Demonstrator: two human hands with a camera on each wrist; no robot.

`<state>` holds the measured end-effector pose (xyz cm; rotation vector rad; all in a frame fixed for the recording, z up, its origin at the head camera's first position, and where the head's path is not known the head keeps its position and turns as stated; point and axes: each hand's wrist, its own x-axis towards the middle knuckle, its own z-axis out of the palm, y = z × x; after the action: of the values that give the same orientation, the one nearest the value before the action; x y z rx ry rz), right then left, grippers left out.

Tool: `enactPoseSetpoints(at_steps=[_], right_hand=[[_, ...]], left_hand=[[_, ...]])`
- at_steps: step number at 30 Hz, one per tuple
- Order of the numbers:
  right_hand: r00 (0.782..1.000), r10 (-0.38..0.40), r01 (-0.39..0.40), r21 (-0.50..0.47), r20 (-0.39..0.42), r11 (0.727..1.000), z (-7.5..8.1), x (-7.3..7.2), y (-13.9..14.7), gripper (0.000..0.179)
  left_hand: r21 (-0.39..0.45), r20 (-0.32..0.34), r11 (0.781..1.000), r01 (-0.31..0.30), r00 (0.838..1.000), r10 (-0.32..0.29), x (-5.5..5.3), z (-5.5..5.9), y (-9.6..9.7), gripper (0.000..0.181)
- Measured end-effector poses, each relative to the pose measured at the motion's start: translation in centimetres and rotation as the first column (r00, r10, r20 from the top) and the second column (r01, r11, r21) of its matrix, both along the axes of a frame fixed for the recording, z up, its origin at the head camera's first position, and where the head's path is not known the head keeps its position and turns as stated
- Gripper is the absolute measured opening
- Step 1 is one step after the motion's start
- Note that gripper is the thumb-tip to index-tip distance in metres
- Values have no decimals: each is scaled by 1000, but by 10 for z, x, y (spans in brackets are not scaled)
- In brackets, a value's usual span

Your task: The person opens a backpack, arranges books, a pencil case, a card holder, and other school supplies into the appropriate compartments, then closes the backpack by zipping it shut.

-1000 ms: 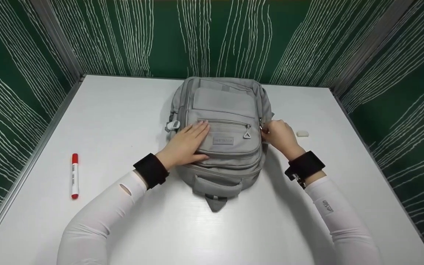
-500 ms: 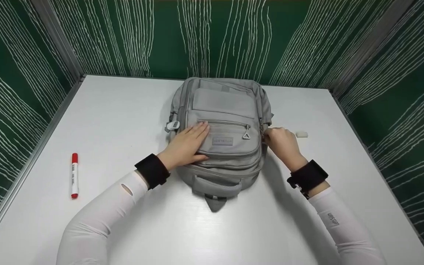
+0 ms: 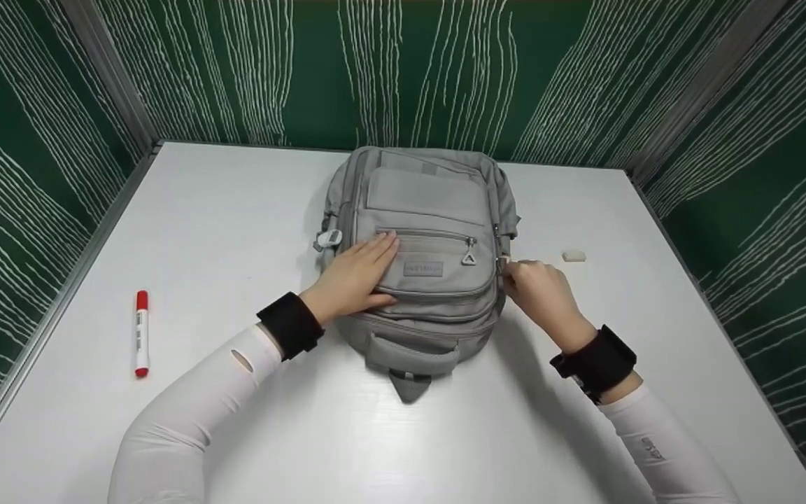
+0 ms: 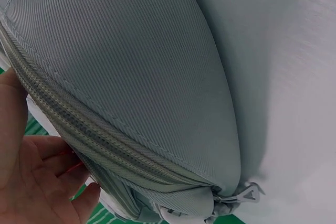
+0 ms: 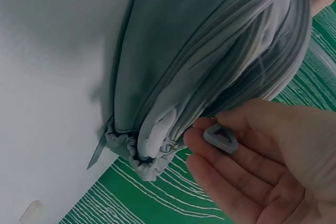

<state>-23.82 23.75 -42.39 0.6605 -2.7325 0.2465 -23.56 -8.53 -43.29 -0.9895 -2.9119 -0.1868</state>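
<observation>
A grey backpack lies front side up on the white table, its top handle toward me. My left hand rests flat on the left of its front pocket, fingers straight. At the bag's right edge my right hand pinches a zipper pull. In the right wrist view that grey triangular zipper pull sits between thumb and fingers, and the layers beside it stand parted along the zipper. Another triangular pull hangs from the front pocket zipper. The left wrist view shows a side zipper running past my left hand.
To the left lies a red-capped white marker. A small white eraser is on the table right of the bag. Green panels with white streaks enclose the back and sides.
My right hand has moved toward me along the bag's right edge, pinching the zipper pull. The left hand stays in place on the bag.
</observation>
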Motion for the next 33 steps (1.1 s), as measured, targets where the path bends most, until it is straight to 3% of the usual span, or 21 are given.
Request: enactPoseSetpoints(at_steps=[10, 18, 33], right_hand=[[999, 28, -27, -12, 23, 1000, 0, 30, -6, 28], [998, 58, -58, -34, -10, 998, 1, 51, -19, 17], [984, 150, -151, -7, -92, 988, -7, 67, -47, 14]], left_hand=[[-23, -14, 1000, -7, 1000, 6, 1, 0, 2, 96], [-44, -5, 999, -9, 1000, 9, 0, -1, 3, 95], [-36, -14, 999, -2, 1000, 2, -1, -3, 2, 94]])
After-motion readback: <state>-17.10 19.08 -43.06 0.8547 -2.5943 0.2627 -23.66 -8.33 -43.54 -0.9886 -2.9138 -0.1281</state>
